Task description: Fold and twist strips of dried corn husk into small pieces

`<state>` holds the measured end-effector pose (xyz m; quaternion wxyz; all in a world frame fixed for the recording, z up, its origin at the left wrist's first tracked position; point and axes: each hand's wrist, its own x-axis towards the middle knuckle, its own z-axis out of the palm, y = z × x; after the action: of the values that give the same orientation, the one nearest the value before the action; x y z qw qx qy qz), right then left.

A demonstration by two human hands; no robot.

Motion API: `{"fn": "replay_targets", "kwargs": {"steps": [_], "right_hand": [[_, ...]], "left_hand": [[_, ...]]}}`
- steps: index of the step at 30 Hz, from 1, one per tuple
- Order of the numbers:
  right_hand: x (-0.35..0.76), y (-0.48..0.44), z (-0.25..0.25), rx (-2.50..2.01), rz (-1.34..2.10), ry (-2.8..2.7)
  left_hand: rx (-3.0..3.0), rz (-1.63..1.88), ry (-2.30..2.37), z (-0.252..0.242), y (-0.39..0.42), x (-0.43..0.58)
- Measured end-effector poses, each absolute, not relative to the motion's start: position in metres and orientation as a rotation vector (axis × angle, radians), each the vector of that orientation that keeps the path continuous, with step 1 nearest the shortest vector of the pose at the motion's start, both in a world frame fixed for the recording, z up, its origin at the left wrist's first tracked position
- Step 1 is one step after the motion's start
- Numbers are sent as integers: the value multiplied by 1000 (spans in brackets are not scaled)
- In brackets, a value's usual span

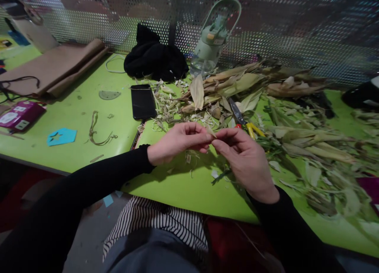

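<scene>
My left hand and my right hand meet at the fingertips above the front of the green table. Between them is a small pale strip of corn husk, mostly covered by the fingers. Thumb and forefinger of each hand are pinched on it. Just beyond the right hand lie scissors with red and yellow handles, blades pointing away. A heap of dried corn husks lies behind the hands, and more husks spread to the right. Small husk scraps are scattered left of the heap.
A black phone lies left of the scraps. Behind stand a green water bottle and a bundled black cloth against a perforated metal screen. At left are a brown paper bag, a purple box and a blue cutout.
</scene>
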<state>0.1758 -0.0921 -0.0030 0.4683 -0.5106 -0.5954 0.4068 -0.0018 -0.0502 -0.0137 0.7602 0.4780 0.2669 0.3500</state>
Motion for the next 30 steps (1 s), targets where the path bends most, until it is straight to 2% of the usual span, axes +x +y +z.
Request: {"fn": "replay_targets", "kwargs": {"steps": [3, 7, 15, 25, 30], "right_hand": [[176, -93, -1, -1264, 936, -1501], [176, -91, -4, -1299, 910, -1459], [173, -88, -9, -1238, 1211, -1225], [175, -92, -5, -1238, 1032, -1390], [174, -93, 1, -1279, 967, -1477]], "left_hand": [[1004, 739, 560, -14, -51, -1], [1159, 886, 578, -15, -54, 3], [1616, 1105, 658, -16, -58, 4], [1251, 847, 663, -11, -55, 1], [1204, 826, 625, -12, -55, 0]]}}
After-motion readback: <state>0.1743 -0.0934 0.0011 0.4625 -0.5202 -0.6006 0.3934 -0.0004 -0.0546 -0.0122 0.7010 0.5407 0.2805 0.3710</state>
